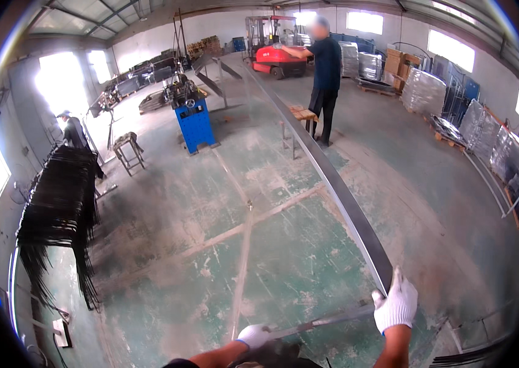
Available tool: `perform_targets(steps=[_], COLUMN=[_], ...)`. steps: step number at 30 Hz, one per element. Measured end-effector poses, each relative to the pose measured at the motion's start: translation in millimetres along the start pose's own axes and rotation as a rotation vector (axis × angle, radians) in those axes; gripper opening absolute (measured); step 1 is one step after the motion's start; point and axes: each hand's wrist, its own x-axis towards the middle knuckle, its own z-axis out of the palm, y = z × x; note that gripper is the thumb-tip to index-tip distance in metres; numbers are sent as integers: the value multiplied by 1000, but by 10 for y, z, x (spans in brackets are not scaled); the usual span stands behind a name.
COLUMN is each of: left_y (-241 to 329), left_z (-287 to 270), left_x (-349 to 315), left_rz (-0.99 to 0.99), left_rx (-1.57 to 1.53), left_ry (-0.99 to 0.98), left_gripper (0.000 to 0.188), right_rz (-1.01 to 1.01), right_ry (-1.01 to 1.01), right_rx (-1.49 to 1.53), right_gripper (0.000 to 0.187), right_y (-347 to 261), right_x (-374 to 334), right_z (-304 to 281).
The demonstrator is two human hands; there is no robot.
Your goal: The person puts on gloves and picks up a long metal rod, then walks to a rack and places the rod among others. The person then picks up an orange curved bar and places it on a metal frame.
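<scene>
A long dark grey metal bar (342, 196) stretches from near me at the lower right to the far middle of the workshop. My right hand (396, 303), in a white knit glove, is closed round its near end, thumb on the left side and fingers on the right. Low in the view, my left hand (254, 337), also in a white glove, is at the left end of a narrow metal rail (327, 320). Its fingers are mostly hidden, so I cannot see whether it grips the rail. The rail crosses under the long bar's near end.
Beyond the bar's middle stands a person (326, 80), one arm stretched left. A stand (293, 138) is beside the bar. A blue-based machine (194, 126), a stool (127, 150) and a rack of black rods (60, 202) are left. Behind are a red forklift (276, 59) and wrapped pallets (424, 92).
</scene>
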Motion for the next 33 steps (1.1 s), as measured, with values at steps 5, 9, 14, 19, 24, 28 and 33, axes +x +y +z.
perform_targets(steps=[5, 9, 14, 19, 24, 28, 33], left_y=[-657, -1073, -1524, -1811, -3105, -3637, -4256], left_z=[62, 120, -552, -1925, -3377, -4373, -4525], left_x=[173, 754, 1637, 2166, 2678, 2843, 3497], left_rz=[77, -93, 355, 147, -121, -503, -596], left_rx=[-11, 62, 115, -77, 91, -68, 11], left_ry=[177, 309, 107, 83, 36, 378, 274], left_gripper=[31, 23, 25, 33, 34, 41, 31], right_rz=[-35, 43, 57, 131, 138, 256, 243], right_ry=[123, 123, 259, 449, 341, 399, 484], right_rx=[-126, -168, -85, -40, 160, -197, -201], right_gripper=[104, 114, 102, 77, 70, 90, 88], right_y=[-394, -880, -1542, -2392, -2546, -3204, -4052], right_x=[82, 449, 1235, 2313, 3403, 3923, 4908], right_z=[121, 190, 450, 745, 1066, 1078, 1249])
